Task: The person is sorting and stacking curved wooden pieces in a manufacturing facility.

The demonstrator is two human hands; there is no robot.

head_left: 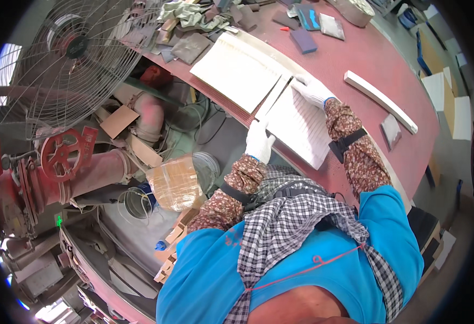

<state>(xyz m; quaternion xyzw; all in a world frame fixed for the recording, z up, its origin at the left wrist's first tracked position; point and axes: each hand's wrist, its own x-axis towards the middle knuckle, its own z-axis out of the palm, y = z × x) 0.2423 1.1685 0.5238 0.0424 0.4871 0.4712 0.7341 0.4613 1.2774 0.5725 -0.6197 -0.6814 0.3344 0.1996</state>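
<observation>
Two white boards lie on a red tabletop. The left board (236, 71) rests flat. The right board (302, 129) has fine parallel lines across its face and lies directly in front of me. A narrow white strip (273, 98) sits between the two. My left hand (259, 141), in a white glove, grips the right board's near left corner, thumb pointing right. At the far end of that board, my right hand (311, 90), also gloved, holds the edge. The undersides of both hands' grips are hidden.
Sanding blocks and rags (194, 16) pile up at the table's far left. A purple block (303, 41), a long white bar (380, 101) and a small grey pad (391, 131) lie on the red table (366, 59). Left stand a caged fan (75, 48), a red valve wheel (61, 154) and a taped carton (175, 183).
</observation>
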